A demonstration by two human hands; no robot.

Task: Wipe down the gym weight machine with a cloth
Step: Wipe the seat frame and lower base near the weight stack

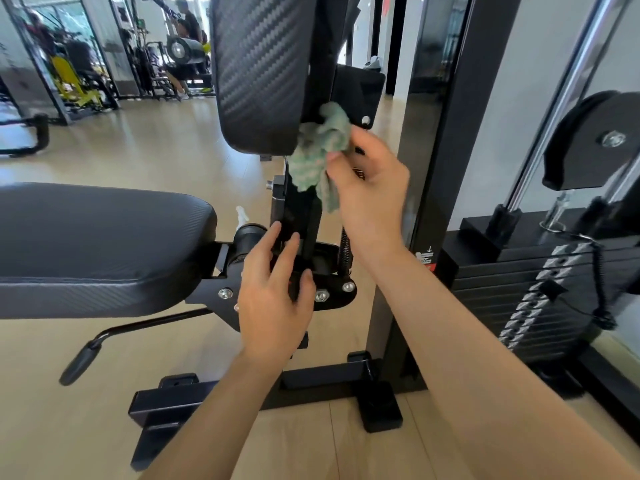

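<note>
A black weight machine fills the view, with a padded seat [97,244] at the left and an upright back pad [259,71] above the centre. My right hand [370,181] is shut on a crumpled green cloth [318,150], pressed against the black post just under the back pad's lower edge. My left hand [273,289] rests lower on the same post [301,216], fingers spread around it near the bolted bracket [329,292].
The weight stack [533,299] with its pin and coiled cord stands at the right, under a pulley [595,140] and chrome guide rods. A lever handle [86,355] juts out below the seat. Other machines and a person stand far back left on the wooden floor.
</note>
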